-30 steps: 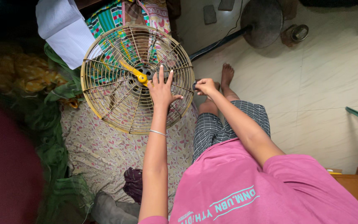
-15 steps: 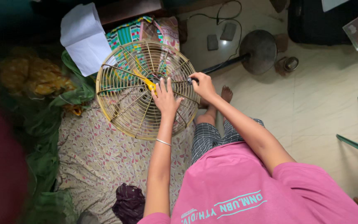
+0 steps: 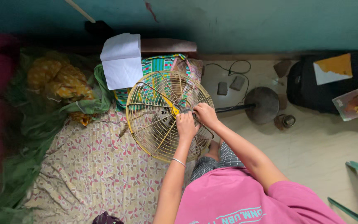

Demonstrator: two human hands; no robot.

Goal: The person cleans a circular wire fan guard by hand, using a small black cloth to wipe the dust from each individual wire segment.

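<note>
left hand (image 3: 186, 124) pressing fan grille (image 3: 154, 124) | right hand (image 3: 204, 113) pinching at hub (what, unclear) | risk: grille may slide off bed (image 3: 92, 166)

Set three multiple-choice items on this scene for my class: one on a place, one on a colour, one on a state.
1. Where does the fan guard lie?
A. on a flowered cloth
B. on a chair
C. in a sink

2. What colour is the sheet of paper?
A. red
B. white
C. black

3. How are the hands placed?
A. both raised in the air
B. both on the guard
C. one in a pocket

Key: 1 A, flowered cloth under it; 2 B, plainly white; 3 B, left hand and right hand rest on its wires.
</note>
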